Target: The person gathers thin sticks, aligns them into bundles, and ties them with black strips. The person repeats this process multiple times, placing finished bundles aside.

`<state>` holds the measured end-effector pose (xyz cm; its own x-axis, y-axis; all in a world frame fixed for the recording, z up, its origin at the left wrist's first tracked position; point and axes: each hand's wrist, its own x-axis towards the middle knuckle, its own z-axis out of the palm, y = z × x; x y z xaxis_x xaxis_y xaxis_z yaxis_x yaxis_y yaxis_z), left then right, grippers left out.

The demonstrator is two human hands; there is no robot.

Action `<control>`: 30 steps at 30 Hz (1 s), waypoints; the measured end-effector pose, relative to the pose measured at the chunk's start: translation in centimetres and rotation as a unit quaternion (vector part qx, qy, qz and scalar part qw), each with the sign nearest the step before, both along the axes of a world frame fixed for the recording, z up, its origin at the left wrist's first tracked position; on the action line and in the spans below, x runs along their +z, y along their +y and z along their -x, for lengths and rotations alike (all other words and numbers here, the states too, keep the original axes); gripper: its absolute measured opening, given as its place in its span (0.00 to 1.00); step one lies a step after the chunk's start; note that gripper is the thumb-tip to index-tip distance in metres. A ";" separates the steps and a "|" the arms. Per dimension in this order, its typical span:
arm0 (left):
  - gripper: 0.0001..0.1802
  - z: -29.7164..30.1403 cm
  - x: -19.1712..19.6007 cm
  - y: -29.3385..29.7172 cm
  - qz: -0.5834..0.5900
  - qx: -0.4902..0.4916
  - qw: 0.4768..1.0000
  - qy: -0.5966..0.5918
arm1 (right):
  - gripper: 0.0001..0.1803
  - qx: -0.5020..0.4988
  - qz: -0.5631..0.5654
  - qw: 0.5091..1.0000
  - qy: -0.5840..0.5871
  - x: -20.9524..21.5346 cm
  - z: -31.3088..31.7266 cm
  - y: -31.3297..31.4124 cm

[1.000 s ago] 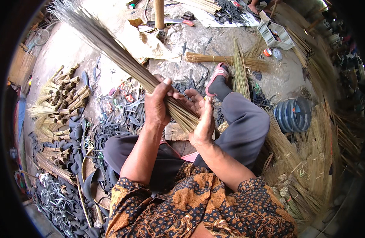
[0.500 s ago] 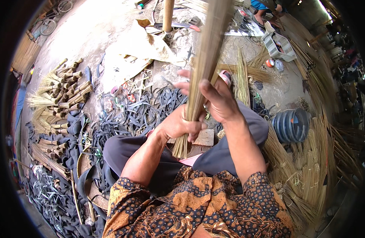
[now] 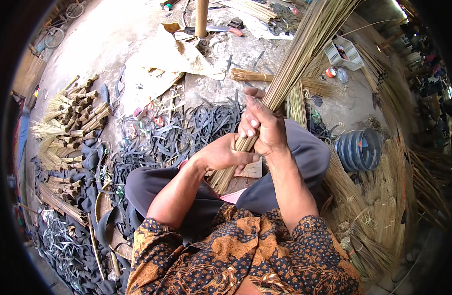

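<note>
Gripping stick bundle [image 3: 285, 78] two-handed over the lap: left hand [image 3: 225, 155] clenched near its butt end, right hand [image 3: 262, 127] clenched just above. Bundle has swung from leaning up-left to up-right since a second ago, so it looks like turning/evening the sticks. Finished brooms [image 3: 71, 128] lie on floor [image 3: 103, 39] at left edge.

White crate-like box [image 3: 342, 53] upper right; no labels, signs, screens.
</note>
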<state>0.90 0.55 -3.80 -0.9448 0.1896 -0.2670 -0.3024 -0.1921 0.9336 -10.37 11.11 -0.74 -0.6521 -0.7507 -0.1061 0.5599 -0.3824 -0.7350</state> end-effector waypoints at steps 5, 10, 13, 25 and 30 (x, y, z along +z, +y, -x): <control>0.16 1.1 -0.1 1.1 0.205 0.102 0.973 0.037 | 0.16 -0.103 -0.062 0.992 0.034 -1.0 0.3 -0.6; 0.20 1.2 -0.3 0.6 0.183 0.079 0.980 0.026 | 0.14 -0.048 -0.026 0.998 -0.012 -0.7 0.6 -0.4; 0.25 1.5 -0.2 1.4 0.379 0.155 0.912 0.014 | 0.05 -0.135 -0.052 0.989 0.021 -0.5 0.8 -1.2; 0.21 1.2 5.4 -8.4 0.451 0.194 0.871 0.001 | 0.20 0.003 -0.331 0.933 0.144 -15.4 6.5 -0.8; 0.20 0.9 4.5 -9.2 0.414 0.247 0.876 -0.003 | 0.19 0.111 -0.564 0.755 0.317 -29.8 2.4 1.9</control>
